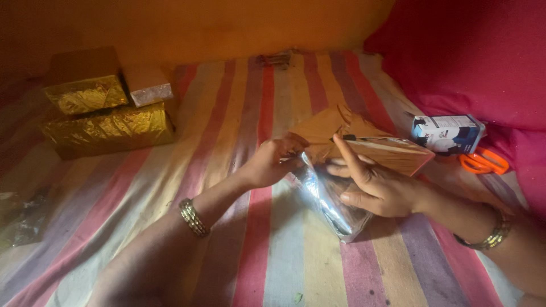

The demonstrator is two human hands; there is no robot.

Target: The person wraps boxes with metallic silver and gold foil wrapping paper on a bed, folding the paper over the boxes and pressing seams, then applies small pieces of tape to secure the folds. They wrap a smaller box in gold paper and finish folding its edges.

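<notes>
A cardboard box (392,152) lies on a striped cloth (273,250), partly covered in shiny silver wrapping foil (330,204). My left hand (273,162) pinches the foil's edge at the box's left end. My right hand (375,185) lies flat against the box's near side, index finger stretched up along the box edge, pressing foil to it. Both wrists wear gold bangles.
Two gold-wrapped boxes (108,128) and a small silver-wrapped box (151,91) are stacked at the back left. A small blue-and-white carton (446,133) and orange-handled scissors (483,162) lie at the right beside a red cushion (472,57). Crumpled foil (23,219) sits at far left.
</notes>
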